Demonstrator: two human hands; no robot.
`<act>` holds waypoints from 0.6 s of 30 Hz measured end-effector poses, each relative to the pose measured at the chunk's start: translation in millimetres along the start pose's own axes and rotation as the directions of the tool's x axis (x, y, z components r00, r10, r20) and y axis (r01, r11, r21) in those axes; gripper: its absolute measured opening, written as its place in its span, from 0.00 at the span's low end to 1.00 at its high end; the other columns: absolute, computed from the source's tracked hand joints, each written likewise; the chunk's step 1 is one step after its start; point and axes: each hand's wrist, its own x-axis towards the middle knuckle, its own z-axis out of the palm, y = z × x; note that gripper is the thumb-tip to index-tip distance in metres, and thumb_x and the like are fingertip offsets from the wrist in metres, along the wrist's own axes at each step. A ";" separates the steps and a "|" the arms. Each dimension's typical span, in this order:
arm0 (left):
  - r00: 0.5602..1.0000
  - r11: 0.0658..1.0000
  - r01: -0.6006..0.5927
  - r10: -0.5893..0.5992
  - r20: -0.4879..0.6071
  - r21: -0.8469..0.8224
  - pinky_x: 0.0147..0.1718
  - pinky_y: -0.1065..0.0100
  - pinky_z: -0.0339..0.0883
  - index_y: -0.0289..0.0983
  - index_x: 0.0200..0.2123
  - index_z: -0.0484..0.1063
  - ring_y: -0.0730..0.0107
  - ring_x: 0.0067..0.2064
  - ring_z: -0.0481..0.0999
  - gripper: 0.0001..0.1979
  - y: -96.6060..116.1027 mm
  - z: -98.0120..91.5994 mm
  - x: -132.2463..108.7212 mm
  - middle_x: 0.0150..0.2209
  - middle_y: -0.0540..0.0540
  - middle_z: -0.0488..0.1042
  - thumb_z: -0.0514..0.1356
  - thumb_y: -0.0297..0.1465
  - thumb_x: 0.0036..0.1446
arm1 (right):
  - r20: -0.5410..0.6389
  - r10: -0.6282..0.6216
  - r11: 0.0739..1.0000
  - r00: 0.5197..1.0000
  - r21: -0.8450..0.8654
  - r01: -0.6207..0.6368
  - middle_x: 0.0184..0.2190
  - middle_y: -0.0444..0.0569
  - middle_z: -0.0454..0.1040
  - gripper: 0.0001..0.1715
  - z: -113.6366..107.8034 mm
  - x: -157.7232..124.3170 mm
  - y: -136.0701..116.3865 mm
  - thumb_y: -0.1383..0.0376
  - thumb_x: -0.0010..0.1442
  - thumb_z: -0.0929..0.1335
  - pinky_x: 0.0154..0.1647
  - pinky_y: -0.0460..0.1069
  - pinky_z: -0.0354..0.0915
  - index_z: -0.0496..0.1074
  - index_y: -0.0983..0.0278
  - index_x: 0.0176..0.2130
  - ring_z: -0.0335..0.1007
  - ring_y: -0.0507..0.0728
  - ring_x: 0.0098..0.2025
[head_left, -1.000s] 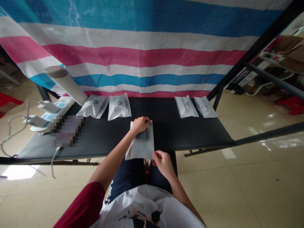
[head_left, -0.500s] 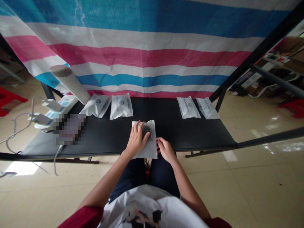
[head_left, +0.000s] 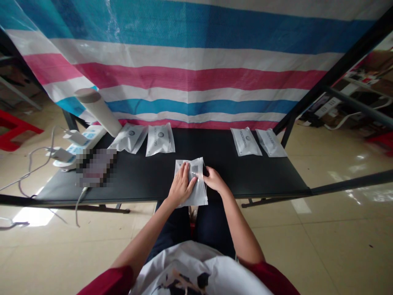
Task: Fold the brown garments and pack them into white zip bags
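A pale, frosted zip bag (head_left: 199, 191) lies at the table's front edge, its lower end jutting out over my lap. My left hand (head_left: 181, 184) rests flat on it, fingers stretched out and thumb apart. At the bag's right-hand edge is my right hand (head_left: 214, 179), its thumb and fingers closed on the zip side; some fingertips are hidden. A small greyish printed patch shows on the bag between the hands. What lies inside it I cannot make out.
Two filled white pouches (head_left: 160, 139) lie at the back left, two more (head_left: 246, 141) at the back right. On the left are a power strip (head_left: 92, 137) with plugs, a blurred-out device (head_left: 96, 168) on a cable, and a leaning white bottle (head_left: 98, 111). A striped sheet (head_left: 187, 78) hangs behind the black table (head_left: 202, 141).
My right fingers have come up against the bag's right edge and closed there. My left hand stays flat on the bag. A dark shape by my left thumb no longer shows. The view has shifted slightly.
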 end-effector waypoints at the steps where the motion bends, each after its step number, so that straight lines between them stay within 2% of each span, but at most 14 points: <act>1: 1.000 1.000 0.004 -0.004 0.012 0.022 0.64 0.48 0.55 0.33 0.70 0.38 0.51 0.70 0.51 0.36 0.5 -0.1 -0.1 0.69 0.30 0.50 0.46 0.44 0.68 | -0.030 0.006 0.996 1.000 0.085 -0.003 0.44 0.54 0.79 0.22 -7.4 -4.9 5.8 0.55 0.55 0.71 0.46 0.52 0.68 0.76 0.64 0.46 0.76 0.63 0.46; 4: 0.997 0.995 -0.001 -0.007 0.072 0.102 0.64 0.47 0.53 0.36 0.70 0.47 0.47 0.70 0.50 0.35 2.8 0.9 0.7 0.70 0.34 0.50 0.49 0.47 0.66 | -0.142 0.112 0.938 0.983 0.342 -0.057 0.44 0.52 0.79 0.26 -35.3 -22.2 24.3 0.55 0.52 0.72 0.46 0.52 0.69 0.74 0.64 0.49 0.75 0.61 0.46; 7: 0.993 0.989 -0.023 0.006 0.114 0.149 0.64 0.45 0.50 0.40 0.67 0.57 0.42 0.70 0.50 0.33 7.2 5.6 6.1 0.69 0.38 0.54 0.51 0.49 0.64 | -0.269 0.296 0.833 0.917 0.543 -0.110 0.39 0.50 0.80 0.26 -60.5 -34.3 34.8 0.52 0.48 0.74 0.41 0.50 0.69 0.75 0.65 0.44 0.76 0.60 0.42; 9: 0.994 0.992 -0.017 0.003 0.109 0.128 0.64 0.44 0.50 0.39 0.65 0.61 0.41 0.69 0.50 0.32 11.2 9.5 12.6 0.68 0.38 0.57 0.52 0.49 0.63 | -0.308 0.356 0.790 0.882 0.603 -0.109 0.36 0.50 0.80 0.27 -67.9 -36.3 33.4 0.50 0.47 0.74 0.37 0.50 0.69 0.76 0.65 0.40 0.76 0.60 0.39; 11: 0.997 0.998 0.014 -0.018 0.079 0.054 0.64 0.45 0.51 0.36 0.63 0.62 0.44 0.68 0.54 0.30 15.2 10.9 19.4 0.65 0.36 0.60 0.51 0.47 0.64 | -0.298 0.360 0.797 0.884 0.590 -0.125 0.32 0.49 0.79 0.27 -65.8 -33.7 26.3 0.47 0.47 0.74 0.34 0.49 0.68 0.76 0.65 0.37 0.75 0.59 0.36; 14: 0.998 0.991 0.056 -0.057 -0.006 -0.122 0.63 0.49 0.55 0.35 0.63 0.59 0.51 0.65 0.61 0.27 17.4 3.8 24.2 0.61 0.35 0.66 0.47 0.42 0.67 | -0.211 0.335 0.826 0.918 0.536 -0.178 0.29 0.49 0.78 0.30 -51.2 -25.0 12.6 0.41 0.51 0.68 0.28 0.47 0.65 0.76 0.64 0.35 0.73 0.58 0.32; 16: 0.996 0.968 0.059 -0.075 -0.057 -0.245 0.61 0.50 0.58 0.36 0.65 0.55 0.54 0.62 0.65 0.26 14.1 -6.1 21.7 0.59 0.36 0.67 0.47 0.40 0.68 | -0.142 0.320 0.817 0.937 0.543 -0.196 0.28 0.50 0.78 0.33 -41.4 -18.6 7.2 0.39 0.54 0.65 0.27 0.47 0.64 0.76 0.64 0.35 0.73 0.57 0.31; 18: 0.992 0.937 0.062 -0.096 -0.083 -0.343 0.60 0.51 0.59 0.38 0.65 0.51 0.54 0.62 0.65 0.29 6.4 -16.7 15.9 0.60 0.36 0.65 0.51 0.40 0.65 | -0.115 0.313 0.801 0.943 0.566 -0.197 0.29 0.50 0.78 0.33 -36.1 -13.5 7.4 0.40 0.55 0.63 0.28 0.48 0.65 0.76 0.65 0.37 0.73 0.57 0.31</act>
